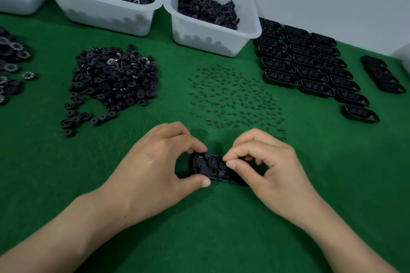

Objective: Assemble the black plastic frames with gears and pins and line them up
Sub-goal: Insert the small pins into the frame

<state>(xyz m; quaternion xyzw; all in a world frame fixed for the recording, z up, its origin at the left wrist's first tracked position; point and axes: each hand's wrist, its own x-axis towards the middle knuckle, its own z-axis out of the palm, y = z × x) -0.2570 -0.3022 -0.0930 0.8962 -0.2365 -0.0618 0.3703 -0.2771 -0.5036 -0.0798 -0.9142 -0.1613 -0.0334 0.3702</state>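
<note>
seating a small part into the black frame, looks like. frame lies on the green mat at near centre, between both hands, open side up, with a round gear seated in its left-middle pocket. left hand grips the frame's left end, thumb on the near edge, index finger on the far edge. right hand has thumb and index curled and pinched together right over the frame's middle. whether it pinches a pin, a gear or only the frame wall, cannot tell.

to do it well: keep the left pinch firm so the frame lies flat on the mat and does not rock, bring the part straight down over its hole, not at a slant, press till it sits flush. tiny part, easy to flick into the pins scattered just beyond, so a light, low pinch is safer. then the frame probably goes to the rows of lined-up frames at far right.

hard to see: right half of the frame is under the right hand, so its pockets there are hidden. black on black, detail inside the frame is mush. gear pile left of the pins, two bins behind, contents only roughly readable. loose gears at far left are cut by the edge.
</note>
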